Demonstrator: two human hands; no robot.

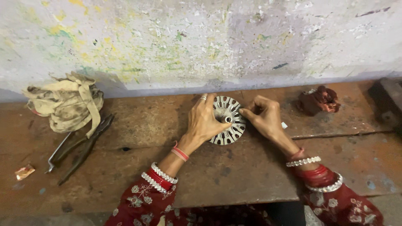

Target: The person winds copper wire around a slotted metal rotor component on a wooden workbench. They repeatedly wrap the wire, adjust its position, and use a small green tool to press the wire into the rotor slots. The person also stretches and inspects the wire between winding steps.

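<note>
A round silver metal disc (228,120) with slots around its rim and a hole in the middle stands tilted on the rusty brown bench (234,175), near the wall. My left hand (204,119) grips its left edge, thumb near the centre hole. My right hand (263,116) pinches the disc's right rim with thumb and fingertips. Whether something thin sits between those fingers is too small to tell. Both wrists wear red and white bangles above red patterned sleeves.
A dirty bundled rag (67,102) lies at the left by the wall. Dark pliers (86,146) and a metal tool lie just below it. A coil of reddish copper wire (319,99) sits at the right. A paint-spattered wall (201,42) bounds the back.
</note>
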